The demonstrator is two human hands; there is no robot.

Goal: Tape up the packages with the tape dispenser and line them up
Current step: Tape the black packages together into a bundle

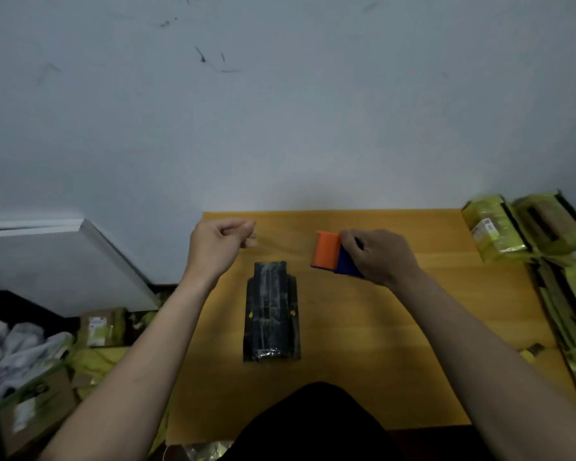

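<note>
A black package (272, 312) lies lengthwise in the middle of the wooden table (363, 344), with shiny clear tape along its top. My right hand (376, 256) grips the orange and blue tape dispenser (331, 254) above the table, right of the package's far end. My left hand (222, 242) is raised left of that end, fingers curled with the tips pinched together. A faint strip of clear tape (285, 241) seems to stretch between the left fingertips and the dispenser; it is hard to make out.
Several yellow-green wrapped packages (512, 227) are stacked at the table's right edge and far right corner. More packages (100, 327) and white cloth (10, 347) lie on the floor to the left. A grey wall rises behind the table.
</note>
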